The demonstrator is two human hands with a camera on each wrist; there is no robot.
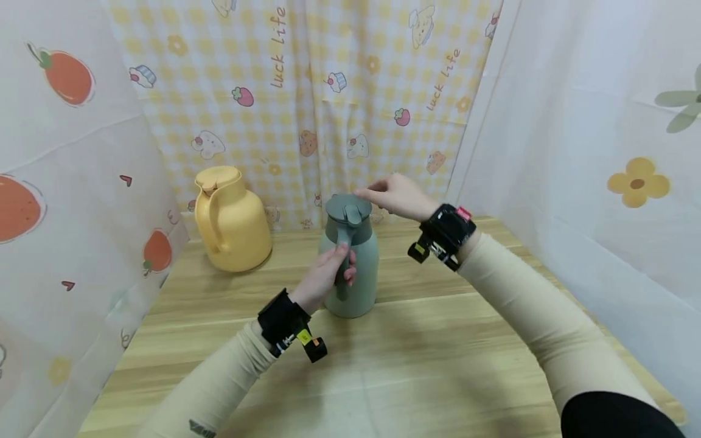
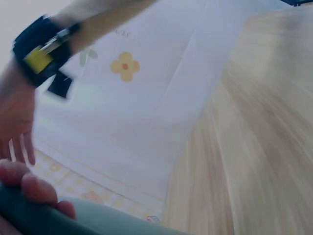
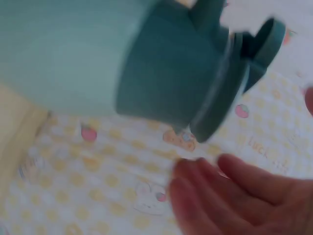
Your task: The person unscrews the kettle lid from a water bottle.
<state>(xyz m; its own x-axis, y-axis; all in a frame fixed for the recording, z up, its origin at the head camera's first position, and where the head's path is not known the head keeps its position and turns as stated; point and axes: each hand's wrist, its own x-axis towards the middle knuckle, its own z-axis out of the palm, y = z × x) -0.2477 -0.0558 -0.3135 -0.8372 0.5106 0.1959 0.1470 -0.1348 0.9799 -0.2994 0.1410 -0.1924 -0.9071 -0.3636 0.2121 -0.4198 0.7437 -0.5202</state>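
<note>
A grey-green vacuum jug [image 1: 366,277] stands upright on the table, its handle facing me. My left hand [image 1: 330,267] grips the handle; the left wrist view shows the curled fingers [image 2: 39,188] round it. On top sits the darker green lid [image 1: 339,204], with a thumb lever [image 3: 270,41] sticking up in the right wrist view. My right hand [image 1: 400,196] hovers at the lid's right side. Its fingers [image 3: 195,191] are loosely bent and hold nothing, a small gap away from the lid rim in the right wrist view.
A yellow jug [image 1: 243,231] with its own lid and handle stands at the back left of the wooden table [image 1: 438,359]. Behind it hangs a yellow checked curtain [image 1: 361,67]. White printed curtains [image 1: 575,121] close in the left and right sides.
</note>
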